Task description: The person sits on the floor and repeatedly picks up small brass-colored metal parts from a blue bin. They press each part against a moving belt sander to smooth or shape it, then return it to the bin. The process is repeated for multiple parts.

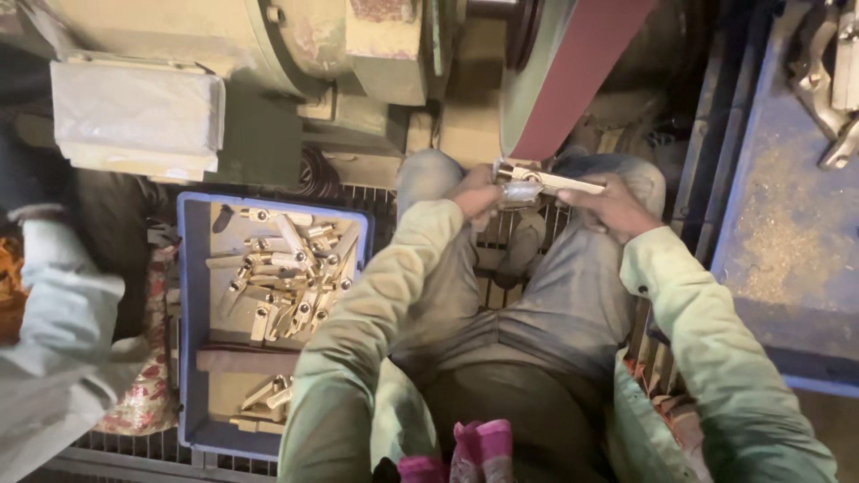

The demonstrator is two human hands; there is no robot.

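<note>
While both hands pinch it from opposite ends, the metal piece (546, 182) lies level across the lower edge of the reddish sanding belt (573, 76), at 12 o'clock from the person's lap. Left hand (477, 192): fingers curled tight round the near-left end, thumb on top. Right hand (608, 204): fingers closed on the right end, wrist low. Judged: a grip at each end keeps the piece square to the belt and the fingertips off the abrasive. Knees spread either side, so the piece sits between them, just below the belt.

Outward, at 9 o'clock of the hands: one blue crate (183, 295) on the floor grating, within the left arm's reach. It holds a loose heap of brass-coloured fittings (291, 273), too tangled for an exact count, well over a dozen; a few more lie at its near end past a wooden divider.

At 11 o'clock: the pale green machine housing (295, 45), one block wrapped in cloudy plastic (134, 116) beside it.

At 2 o'clock: one blue bench (787, 224), dusted with filings, some metal parts (828, 80) at its far corner.

At 9 o'clock, far edge: another person's pale sleeve (54, 340).
</note>
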